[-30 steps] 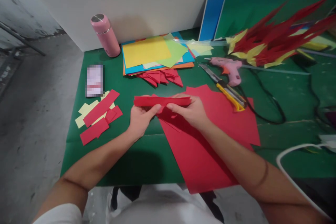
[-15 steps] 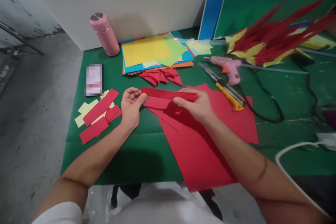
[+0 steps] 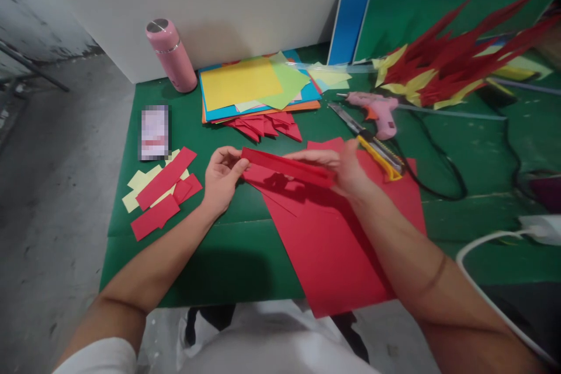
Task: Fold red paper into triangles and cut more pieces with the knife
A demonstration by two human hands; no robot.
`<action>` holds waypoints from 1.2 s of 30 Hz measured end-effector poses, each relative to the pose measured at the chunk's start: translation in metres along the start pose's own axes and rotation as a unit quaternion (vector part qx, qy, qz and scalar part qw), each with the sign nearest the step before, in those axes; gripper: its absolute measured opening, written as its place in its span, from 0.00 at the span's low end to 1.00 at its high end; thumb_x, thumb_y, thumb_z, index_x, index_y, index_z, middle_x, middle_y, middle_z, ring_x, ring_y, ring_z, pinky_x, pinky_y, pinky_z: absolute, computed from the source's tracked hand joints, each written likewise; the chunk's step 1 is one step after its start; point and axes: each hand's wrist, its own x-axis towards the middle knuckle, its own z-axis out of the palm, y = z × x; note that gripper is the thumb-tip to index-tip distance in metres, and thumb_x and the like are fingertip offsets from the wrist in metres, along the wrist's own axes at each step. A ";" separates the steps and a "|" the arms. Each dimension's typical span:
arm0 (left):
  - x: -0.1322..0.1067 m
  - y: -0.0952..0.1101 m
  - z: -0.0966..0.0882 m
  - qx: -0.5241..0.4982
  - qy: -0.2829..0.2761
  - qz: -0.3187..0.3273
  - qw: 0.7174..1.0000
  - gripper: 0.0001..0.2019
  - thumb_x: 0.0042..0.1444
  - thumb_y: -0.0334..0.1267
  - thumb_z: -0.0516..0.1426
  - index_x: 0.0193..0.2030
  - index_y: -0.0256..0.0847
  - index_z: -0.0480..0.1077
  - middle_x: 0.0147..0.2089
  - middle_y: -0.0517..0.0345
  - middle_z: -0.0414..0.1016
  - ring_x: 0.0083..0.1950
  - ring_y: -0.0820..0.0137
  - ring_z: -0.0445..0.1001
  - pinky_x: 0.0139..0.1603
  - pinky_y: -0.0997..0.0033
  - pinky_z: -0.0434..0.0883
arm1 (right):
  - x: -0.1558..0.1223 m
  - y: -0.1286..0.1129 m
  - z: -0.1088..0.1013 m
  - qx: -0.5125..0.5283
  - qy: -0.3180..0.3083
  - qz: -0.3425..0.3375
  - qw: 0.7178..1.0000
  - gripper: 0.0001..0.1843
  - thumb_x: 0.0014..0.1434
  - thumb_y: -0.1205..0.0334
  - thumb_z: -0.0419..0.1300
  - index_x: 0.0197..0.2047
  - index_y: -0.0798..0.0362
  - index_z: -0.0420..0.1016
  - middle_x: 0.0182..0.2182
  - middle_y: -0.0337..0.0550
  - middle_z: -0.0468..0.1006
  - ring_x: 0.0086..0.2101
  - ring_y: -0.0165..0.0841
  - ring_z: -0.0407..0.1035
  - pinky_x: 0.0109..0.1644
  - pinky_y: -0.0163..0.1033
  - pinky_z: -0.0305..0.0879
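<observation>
Red strip [image 3: 280,164], pale rectangle [image 3: 154,132] (markings pixelated)

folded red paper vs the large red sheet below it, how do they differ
The folded red paper is narrow; the large red sheet is far broader. The folded red paper is held by the left hand; the large red sheet lies on the green table. The folded red paper is creased; the large red sheet looks flat. Both are red.
</observation>
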 end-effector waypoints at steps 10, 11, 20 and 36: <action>-0.002 -0.002 0.000 0.017 -0.033 -0.014 0.999 0.20 0.42 0.47 0.72 0.33 0.41 0.70 0.28 0.65 0.74 0.28 0.77 0.75 0.32 0.76 0.75 | 0.001 0.003 0.003 -0.099 -0.040 0.040 0.994 0.23 0.53 0.41 0.67 0.43 0.50 0.83 0.39 0.46 0.84 0.41 0.37 0.78 0.46 0.39 0.72; -0.002 -0.002 0.000 0.015 -0.037 -0.016 0.999 0.19 0.42 0.47 0.72 0.33 0.41 0.70 0.28 0.65 0.74 0.28 0.76 0.76 0.32 0.76 0.75 | 0.001 0.002 0.003 -0.103 -0.050 0.043 0.992 0.22 0.54 0.43 0.67 0.43 0.51 0.83 0.39 0.46 0.84 0.41 0.36 0.77 0.46 0.39 0.72; -0.002 -0.004 0.000 0.019 -0.051 -0.023 0.998 0.19 0.45 0.47 0.71 0.36 0.41 0.70 0.32 0.63 0.75 0.27 0.77 0.75 0.33 0.75 0.76 | 0.002 0.003 -0.001 -0.076 -0.090 0.013 0.993 0.29 0.51 0.46 0.70 0.53 0.51 0.78 0.42 0.46 0.82 0.35 0.29 0.73 0.40 0.34 0.69; -0.009 -0.003 0.008 0.019 -0.074 -0.048 0.996 0.20 0.48 0.51 0.69 0.39 0.42 0.69 0.30 0.63 0.75 0.27 0.75 0.76 0.31 0.75 0.75 | 0.006 0.009 0.014 -0.059 -0.031 0.031 0.997 0.22 0.52 0.44 0.69 0.39 0.50 0.71 0.32 0.37 0.76 0.29 0.27 0.69 0.33 0.32 0.66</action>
